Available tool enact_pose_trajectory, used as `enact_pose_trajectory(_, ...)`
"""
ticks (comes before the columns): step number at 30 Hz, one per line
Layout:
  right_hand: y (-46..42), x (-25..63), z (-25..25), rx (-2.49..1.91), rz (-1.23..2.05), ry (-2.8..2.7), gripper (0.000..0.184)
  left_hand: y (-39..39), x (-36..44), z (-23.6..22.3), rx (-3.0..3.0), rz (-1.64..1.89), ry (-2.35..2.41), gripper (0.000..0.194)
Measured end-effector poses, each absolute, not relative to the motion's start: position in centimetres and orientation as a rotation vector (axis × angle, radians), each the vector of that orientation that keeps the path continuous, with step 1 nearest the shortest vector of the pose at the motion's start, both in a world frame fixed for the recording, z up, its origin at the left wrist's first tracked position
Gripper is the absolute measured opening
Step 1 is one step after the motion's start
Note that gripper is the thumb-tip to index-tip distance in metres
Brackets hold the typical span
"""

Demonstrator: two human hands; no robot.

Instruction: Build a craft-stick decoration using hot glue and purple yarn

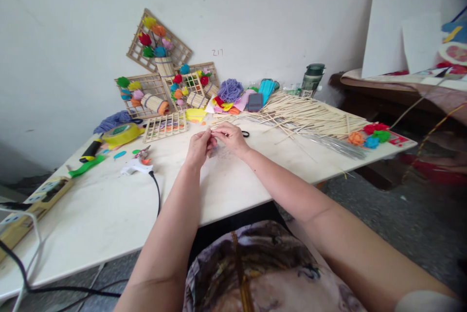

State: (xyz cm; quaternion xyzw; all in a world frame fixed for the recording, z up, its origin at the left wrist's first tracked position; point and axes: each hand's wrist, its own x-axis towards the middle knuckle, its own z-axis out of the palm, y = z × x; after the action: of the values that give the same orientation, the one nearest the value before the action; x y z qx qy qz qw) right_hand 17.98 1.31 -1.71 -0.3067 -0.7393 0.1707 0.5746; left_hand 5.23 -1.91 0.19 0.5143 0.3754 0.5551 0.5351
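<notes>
Above the middle of the white table [233, 180], my left hand [199, 148] and my right hand [232, 137] meet fingertip to fingertip. Both are closed in a pinch. Whatever is between the fingers is too small and too covered to name. A black loop [245, 134], perhaps a scissors handle, lies just right of my right hand. Behind the hands are a yellow piece [196, 115] and a small stick lattice [166, 128]. A white glue gun [138, 166] with a black cord rests to the left of my left hand.
Stick lattices with colourful flowers [155, 34] lean on the wall. Purple yarn [230, 90], many thin sticks [314, 115], wires [335, 145] and a dark bottle [313, 80] fill the back right. Yellow tape [122, 134], a cutter knife [91, 151] and a power strip [40, 205] lie left.
</notes>
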Motion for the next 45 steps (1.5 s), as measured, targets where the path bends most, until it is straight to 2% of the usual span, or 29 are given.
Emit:
enact_pose_trajectory(4, 0.8, 18.4, -1.5, -0.842, 0.115, -1.868, 0.018, -2.0, 5.2, 0.6, 1.123, 1.266, 0.861, 0.045)
enact_pose_trajectory(8, 0.6, 18.5, -1.4, -0.863, 0.101, -1.889, 0.02, -1.9, 5.0, 0.7, 1.11, 1.199, 0.846, 0.05)
enact_pose_trajectory(15, 1.2, 18.5, -1.5, -0.898, 0.277, -1.729, 0.02, -2.0, 5.0, 0.7, 1.217, 1.183, 0.899, 0.053)
enact_pose_trajectory(23, 2.3, 18.2, -1.9, -0.865, 0.808, -1.422, 0.017, -1.2, 3.6, 1.0, 1.114, 1.787, 1.044, 0.037)
enact_pose_trajectory(30, 1.3, 18.5, -0.9, -0.847, 0.923, -1.347, 0.028, -0.7, 2.9, 0.8, 0.952, 1.944, 1.108, 0.031)
enact_pose_trajectory(37, 1.1, 19.0, -0.8, -0.943, 0.957, -1.279, 0.039, -0.5, 2.9, 0.7, 1.022, 1.914, 1.039, 0.028)
enact_pose_trajectory(41, 1.5, 18.7, -1.2, -0.821, 0.998, -1.371, 0.035, -0.9, 3.5, 0.8, 1.059, 1.815, 0.906, 0.029)
enact_pose_trajectory(45, 1.6, 18.3, -1.3, -0.731, 1.042, -1.441, 0.032, -1.0, 4.0, 0.8, 1.162, 1.722, 0.833, 0.02)
